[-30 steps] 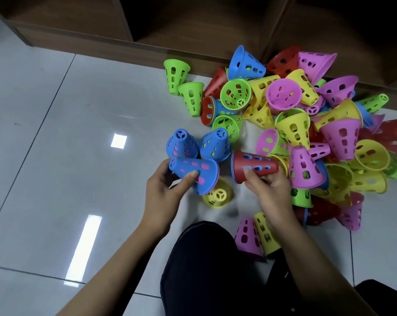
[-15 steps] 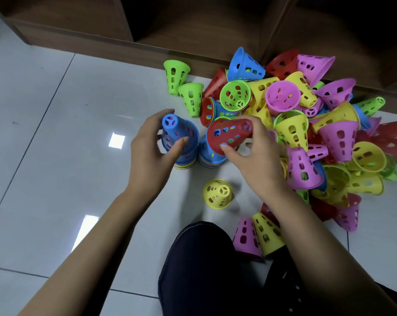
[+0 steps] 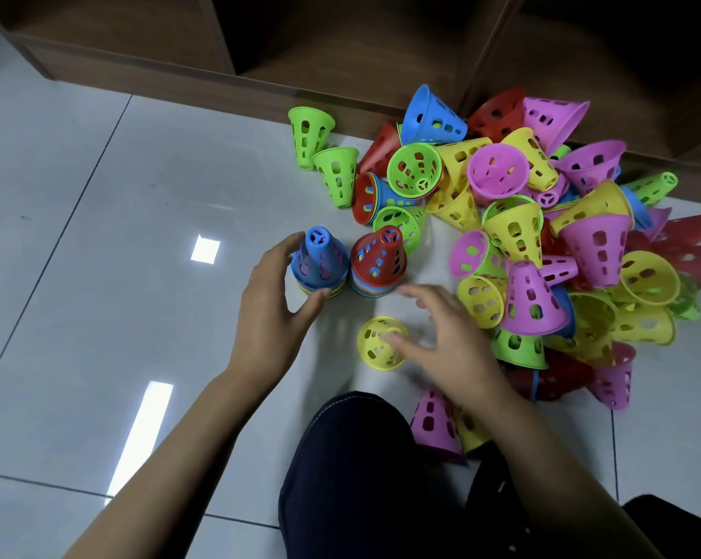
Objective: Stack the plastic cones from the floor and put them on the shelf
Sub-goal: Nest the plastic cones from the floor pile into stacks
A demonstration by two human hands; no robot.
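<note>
Two upright stacks of cones stand side by side on the floor. One is topped by a blue cone (image 3: 320, 262), the other by a red cone (image 3: 379, 260). My left hand (image 3: 268, 312) curls round the blue-topped stack, fingers on its left side and thumb at its base. Blurred, with fingers spread and holding nothing, my right hand (image 3: 441, 340) hovers over a lone yellow cone (image 3: 377, 344) lying below the stacks; one fingertip overlaps its rim. A big loose pile of cones (image 3: 542, 236) in several colours lies to the right.
The brown wooden shelf (image 3: 219, 86) runs along the top, its dark compartments open to the floor. My knee in dark trousers (image 3: 360, 457) is at the bottom centre, with a pink cone (image 3: 435, 425) beside it. White glossy floor tiles (image 3: 119, 236) stretch to the left.
The blue cone went onto the left stack, then the red cone onto the right stack. My right hand has let go of the red cone and dropped back over the yellow cone.
</note>
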